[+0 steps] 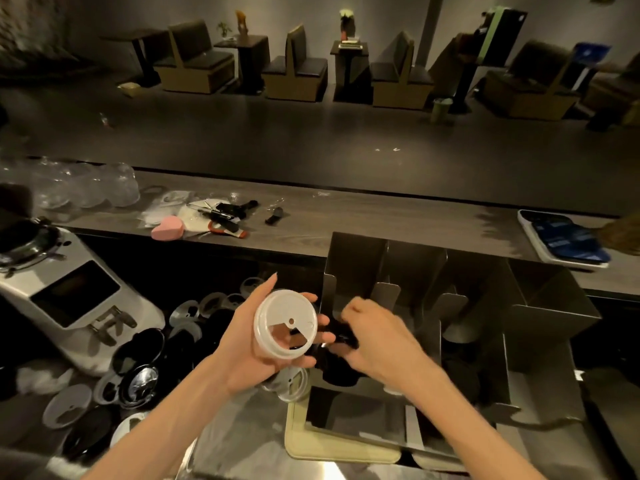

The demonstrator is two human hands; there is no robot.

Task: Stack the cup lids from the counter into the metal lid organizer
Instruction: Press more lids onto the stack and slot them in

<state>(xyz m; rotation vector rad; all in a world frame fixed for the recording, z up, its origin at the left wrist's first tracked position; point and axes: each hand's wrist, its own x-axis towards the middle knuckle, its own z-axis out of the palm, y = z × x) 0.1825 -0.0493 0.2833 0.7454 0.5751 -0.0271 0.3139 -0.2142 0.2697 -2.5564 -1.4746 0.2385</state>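
My left hand (249, 344) holds a stack of translucent white cup lids (284, 323), top lid facing me, just left of the metal lid organizer (356, 258). My right hand (374, 337) grips a black lid (343, 336) at the organizer's leftmost slot, fingers curled round it. More black lids (337, 367) sit low in that slot. Loose white and black lids (138, 348) lie scattered on the counter to the left; one white lid (291, 382) lies under my left hand.
A white machine (76, 296) stands at the left. The raised bar top (381, 220) carries tools, a pink heart-shaped case (168, 228) and a phone (564, 239). A cream mat (339, 448) lies under the organizer's front. Clear plastic cups (86, 185) sit far left.
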